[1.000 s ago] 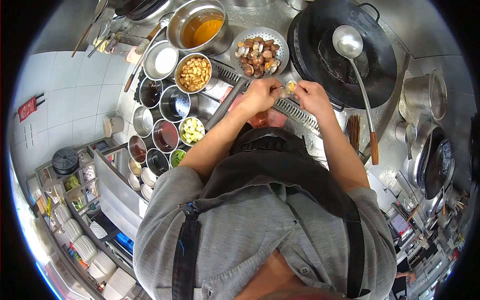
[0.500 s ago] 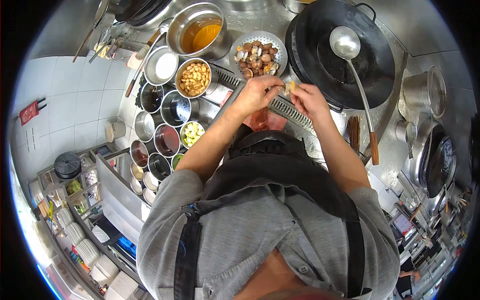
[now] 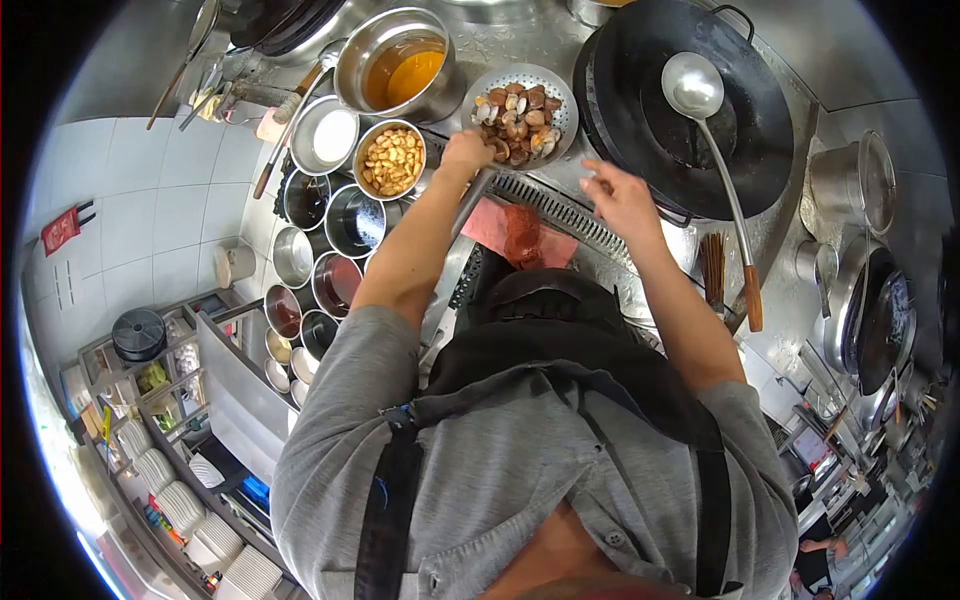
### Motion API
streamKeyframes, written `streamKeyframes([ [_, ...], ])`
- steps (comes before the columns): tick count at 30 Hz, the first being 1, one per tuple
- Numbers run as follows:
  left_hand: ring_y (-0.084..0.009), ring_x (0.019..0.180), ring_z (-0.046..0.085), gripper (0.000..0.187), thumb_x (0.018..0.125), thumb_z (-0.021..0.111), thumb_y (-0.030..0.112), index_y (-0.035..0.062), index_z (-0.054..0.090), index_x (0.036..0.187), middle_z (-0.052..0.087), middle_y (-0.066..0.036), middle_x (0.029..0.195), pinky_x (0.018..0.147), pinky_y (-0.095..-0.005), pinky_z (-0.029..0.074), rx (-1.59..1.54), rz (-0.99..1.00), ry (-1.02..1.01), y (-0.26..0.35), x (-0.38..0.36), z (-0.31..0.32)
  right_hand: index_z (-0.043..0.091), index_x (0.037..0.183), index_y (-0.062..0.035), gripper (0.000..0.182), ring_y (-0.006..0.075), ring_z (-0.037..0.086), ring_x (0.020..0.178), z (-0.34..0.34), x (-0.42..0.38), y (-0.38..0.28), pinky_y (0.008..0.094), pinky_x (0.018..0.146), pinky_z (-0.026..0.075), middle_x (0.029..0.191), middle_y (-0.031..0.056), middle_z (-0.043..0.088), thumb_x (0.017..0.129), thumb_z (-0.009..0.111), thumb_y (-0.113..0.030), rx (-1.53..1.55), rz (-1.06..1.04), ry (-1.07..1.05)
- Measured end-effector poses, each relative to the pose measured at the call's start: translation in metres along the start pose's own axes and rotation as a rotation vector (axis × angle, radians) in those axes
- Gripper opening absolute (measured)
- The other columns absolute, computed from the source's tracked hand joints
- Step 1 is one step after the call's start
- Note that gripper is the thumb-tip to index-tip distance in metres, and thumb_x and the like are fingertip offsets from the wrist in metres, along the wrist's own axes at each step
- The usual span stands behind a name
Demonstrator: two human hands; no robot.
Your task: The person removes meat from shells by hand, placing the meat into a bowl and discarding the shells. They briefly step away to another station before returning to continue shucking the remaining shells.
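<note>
A perforated strainer holds a heap of brown-shelled clams, a few with pale or orange flesh showing. At the strainer's lower left rim is my left hand, its fingers curled; what they grip, if anything, is hidden. My right hand is in the air between the strainer and the wok, with fingers apart and nothing visible in them. A long-handled ladle rests in the wok. Below the strainer, a dark red lump lies on a pink sheet.
Left of the strainer stand a pot of amber liquid, a container of peeled garlic cloves and several metal seasoning tins. A slotted drain runs along the front. A wire-handled pot sits at the right.
My hands were together, pinching a small clam piece. They have parted: my left hand moved left to the strainer's rim, and the piece is gone from my right fingers.
</note>
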State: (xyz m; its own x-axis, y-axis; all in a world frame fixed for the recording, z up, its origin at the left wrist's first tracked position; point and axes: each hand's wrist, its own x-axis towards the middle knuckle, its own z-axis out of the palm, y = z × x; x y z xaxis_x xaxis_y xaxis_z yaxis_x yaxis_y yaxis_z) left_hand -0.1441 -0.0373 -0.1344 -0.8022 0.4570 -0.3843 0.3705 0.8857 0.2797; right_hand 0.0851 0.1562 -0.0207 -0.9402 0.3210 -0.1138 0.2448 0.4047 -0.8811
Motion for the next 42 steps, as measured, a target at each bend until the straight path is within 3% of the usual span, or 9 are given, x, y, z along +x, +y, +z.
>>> streamKeyframes([
  [8,-0.0342,0.105,0.061,0.045,0.077,0.064,0.025,0.0074,0.052,0.117,0.062,-0.019,0.111,0.091,-0.0422,0.049,0.086,-0.031,0.012,0.019,-0.012,0.028,0.062,0.114,-0.0029,0.035,0.0149,0.06,0.054,0.008,-0.031,0.022,0.029,0.054,0.048,0.08,0.0112,0.067,0.087,0.064,-0.024,-0.072,0.023,-0.116],
  [17,-0.0267,0.082,0.068,0.039,0.071,0.073,0.019,0.0056,0.06,0.105,0.069,-0.014,0.088,0.076,-0.0376,0.053,-0.491,0.29,0.185,0.041,-0.066,0.003,0.063,0.111,0.0008,0.038,0.015,0.059,0.054,0.016,-0.013,0.009,0.0306,0.055,0.048,0.079,0.0124,0.067,0.087,0.064,-0.028,-0.099,-0.09,-0.022],
  [19,-0.0223,0.08,0.068,0.038,0.071,0.074,0.015,0.0029,0.06,0.105,0.069,-0.012,0.087,0.072,-0.034,0.054,-0.641,0.528,0.157,0.064,-0.096,-0.012,0.065,0.108,0.0002,0.039,0.0329,0.066,0.08,0.016,-0.005,-0.006,0.0396,0.074,0.05,0.083,0.0193,0.068,0.085,0.064,-0.031,-0.045,0.112,-0.077],
  [21,-0.0205,0.08,0.068,0.042,0.071,0.074,0.013,0.0014,0.06,0.108,0.069,-0.011,0.087,0.071,-0.0329,0.054,-0.652,0.543,0.101,0.087,-0.127,-0.03,0.064,0.108,0.001,0.038,0.0308,0.067,0.075,0.023,0.002,0.005,0.0389,0.071,0.051,0.081,0.0189,0.068,0.086,0.063,-0.03,-0.039,0.099,-0.086],
  [28,-0.0168,0.09,0.066,0.042,0.083,0.066,0.005,-0.0044,0.055,0.122,0.067,-0.01,0.101,0.077,-0.0295,0.053,-1.049,0.435,-0.21,0.077,-0.132,-0.004,0.065,0.097,0.0023,0.023,0.0153,0.062,0.051,0.02,0.0,0.009,0.031,0.048,0.047,0.07,0.0119,0.065,0.091,0.055,-0.017,0.231,0.291,-0.203],
  [32,-0.0153,0.085,0.066,0.036,0.087,0.055,0.003,-0.0038,0.055,0.123,0.067,-0.011,0.103,0.066,-0.0255,0.051,-1.3,0.267,-0.484,0.072,-0.124,-0.022,0.064,0.094,0.0021,0.022,0.0149,0.063,0.051,0.019,0.008,0.009,0.0306,0.046,0.046,0.068,0.0107,0.064,0.092,0.052,-0.016,0.174,0.292,-0.226],
  [38,-0.0166,0.079,0.065,0.045,0.082,0.055,0.005,-0.0067,0.049,0.125,0.066,-0.012,0.098,0.063,-0.0241,0.05,-1.477,0.187,-0.429,0.075,-0.06,-0.06,0.063,0.111,-0.0029,0.029,0.0205,0.064,0.055,0.019,0.052,-0.022,0.0332,0.056,0.051,0.072,0.012,0.067,0.092,0.055,-0.023,0.132,0.195,-0.058],
  [40,-0.025,0.086,0.067,0.048,0.083,0.059,0.017,-0.0012,0.052,0.127,0.067,-0.013,0.1,0.076,-0.0317,0.054,-1.258,0.075,-0.2,0.071,-0.027,-0.063,0.061,0.118,-0.0055,0.035,0.0273,0.066,0.066,0.016,0.065,-0.026,0.0356,0.068,0.051,0.078,0.0151,0.067,0.09,0.059,-0.027,0.037,0.011,0.186],
  [42,-0.0322,0.092,0.066,0.039,0.087,0.054,0.02,0.0074,0.056,0.124,0.067,-0.017,0.103,0.082,-0.0399,0.053,-0.214,0.06,0.124,0.044,0.02,-0.053,0.058,0.122,-0.0039,0.039,0.02,0.065,0.065,0.011,0.059,-0.022,0.031,0.062,0.05,0.081,0.0118,0.068,0.09,0.059,-0.025,-0.007,-0.063,0.194],
])
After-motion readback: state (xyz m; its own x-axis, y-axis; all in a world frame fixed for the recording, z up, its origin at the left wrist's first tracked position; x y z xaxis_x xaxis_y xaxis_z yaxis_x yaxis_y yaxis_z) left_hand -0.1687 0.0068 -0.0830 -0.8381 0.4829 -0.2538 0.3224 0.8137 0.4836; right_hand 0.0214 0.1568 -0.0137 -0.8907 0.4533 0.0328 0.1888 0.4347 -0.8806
